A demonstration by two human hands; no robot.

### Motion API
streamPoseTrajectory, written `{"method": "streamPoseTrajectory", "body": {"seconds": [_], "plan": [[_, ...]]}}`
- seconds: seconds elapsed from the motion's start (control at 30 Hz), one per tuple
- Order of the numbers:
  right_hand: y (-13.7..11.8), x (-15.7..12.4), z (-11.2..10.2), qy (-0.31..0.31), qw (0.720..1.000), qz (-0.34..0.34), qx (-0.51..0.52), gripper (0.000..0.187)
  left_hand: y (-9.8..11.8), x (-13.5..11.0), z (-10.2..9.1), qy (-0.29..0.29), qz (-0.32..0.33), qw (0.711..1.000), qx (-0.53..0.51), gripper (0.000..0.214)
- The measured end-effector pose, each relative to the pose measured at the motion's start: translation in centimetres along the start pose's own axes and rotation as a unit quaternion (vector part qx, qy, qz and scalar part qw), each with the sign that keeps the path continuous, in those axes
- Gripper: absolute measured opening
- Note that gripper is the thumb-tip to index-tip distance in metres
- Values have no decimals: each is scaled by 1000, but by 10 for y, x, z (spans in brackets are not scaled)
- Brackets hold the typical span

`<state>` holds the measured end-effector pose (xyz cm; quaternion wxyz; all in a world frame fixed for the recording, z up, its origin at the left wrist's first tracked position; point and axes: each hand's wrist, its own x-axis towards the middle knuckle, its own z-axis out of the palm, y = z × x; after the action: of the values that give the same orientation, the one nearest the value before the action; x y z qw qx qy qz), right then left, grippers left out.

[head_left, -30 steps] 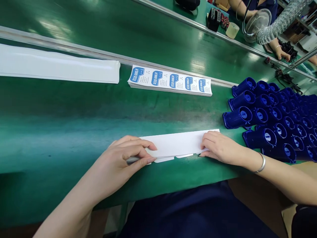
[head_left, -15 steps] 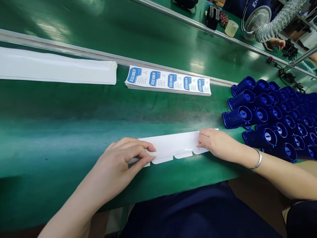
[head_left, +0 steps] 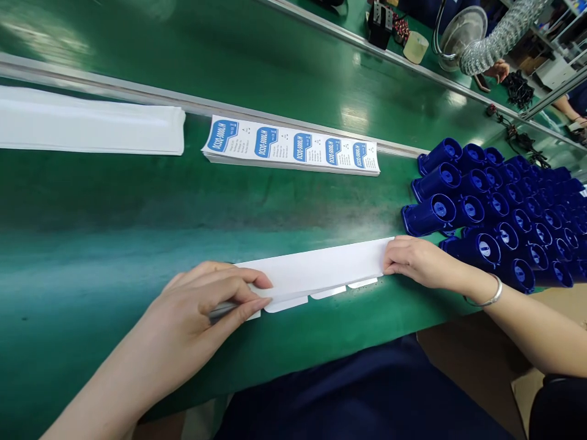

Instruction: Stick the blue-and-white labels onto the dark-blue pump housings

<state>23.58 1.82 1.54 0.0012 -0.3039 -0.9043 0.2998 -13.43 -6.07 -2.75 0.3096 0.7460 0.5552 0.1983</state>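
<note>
A long white paper strip (head_left: 316,266) lies in front of me, with several round-cornered white tabs (head_left: 287,304) sticking out under its near edge. My left hand (head_left: 215,296) pinches the strip's left end between thumb and fingers. A grey, slim object (head_left: 222,310) shows under that palm; its kind is mostly hidden. At the strip's right end, my right hand (head_left: 410,260) grips the corner with closed fingers. Beyond the strip lies a stack of printed label sheets (head_left: 293,146) with blue and white labels.
A pile of white strips (head_left: 92,125) lies at the far left along a metal rail (head_left: 151,107). Rows of dark blue plastic housings (head_left: 486,214) stand right of my right hand. Across the rail are a tape roll (head_left: 416,47), a flexible duct (head_left: 498,46) and another person's hand (head_left: 498,71).
My right hand has slid outward to the strip's right end, and the strip's near edge now lies over more of the tabs. The view has shifted slightly to the right.
</note>
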Motion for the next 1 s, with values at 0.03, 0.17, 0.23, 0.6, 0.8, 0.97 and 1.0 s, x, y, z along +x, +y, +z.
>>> {"method": "streamPoseTrajectory", "body": {"seconds": [0.03,0.17,0.23,0.6,0.8,0.97,1.0], "plan": [[2,2,1,6,1000,4,4,18,1,0,0,2,-3,1000,-2,39],[8,6,-1,4,999,-1,39,17,7,-1,0,4,-18,1000,-8,39],[9,6,-3,-16,997,-13,68,15,9,0,-1,3,-21,1000,-9,41],[6,5,2,2,998,-11,54,21,-5,2,-3,-21,-8,1000,7,43],[9,1,-3,-30,994,-4,101,10,-4,2,-2,-19,-5,1000,6,41],[5,1,-3,-29,998,7,52,12,-6,2,-1,-18,-2,1000,14,42],[4,1,-1,-23,999,10,43,13,-6,2,-1,-17,-1,1000,13,43]]}}
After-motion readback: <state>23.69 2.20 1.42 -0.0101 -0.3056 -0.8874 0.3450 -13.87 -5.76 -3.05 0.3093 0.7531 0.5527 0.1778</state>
